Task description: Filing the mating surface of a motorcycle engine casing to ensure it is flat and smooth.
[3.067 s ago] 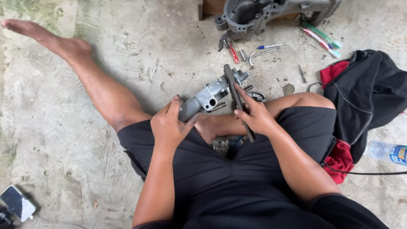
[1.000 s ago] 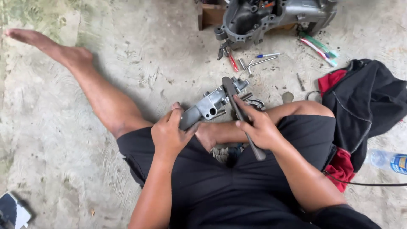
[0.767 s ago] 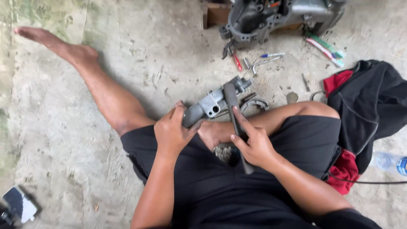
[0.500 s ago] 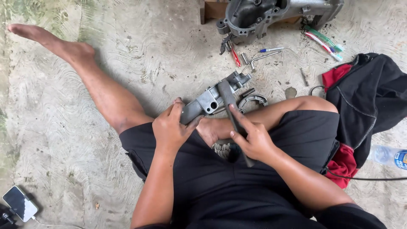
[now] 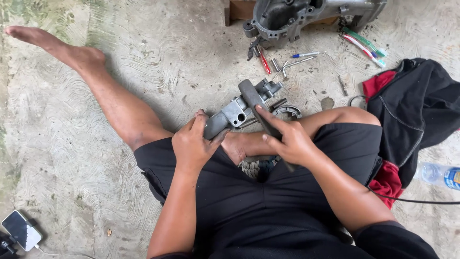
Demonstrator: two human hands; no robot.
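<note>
The concrete floor (image 5: 143, 62) carries everything; the person sits on it with the left leg (image 5: 105, 91) stretched out and the right folded in. At the top edge lies a large grey engine casing (image 5: 297, 19), with loose tools (image 5: 287, 60) scattered just below it, and a black and red cloth (image 5: 421, 105) is heaped at the right.

Near the lap is the metal part (image 5: 235, 112), a grey casting resting over the folded leg. The left hand (image 5: 194, 146) has its grip pressed together around the part's near end, holding it. The right hand (image 5: 290, 141) pinches a flat file (image 5: 256, 108), fingers stretched along the blade, its far end lying on the part's upper face.

To file well, it seems best to keep the file flat on that face, push in long even strokes, ease off coming back, and brace the part hard against the leg so it cannot rock.

A phone (image 5: 20, 230) lies at the lower left, a bottle (image 5: 438, 175) at the right.
</note>
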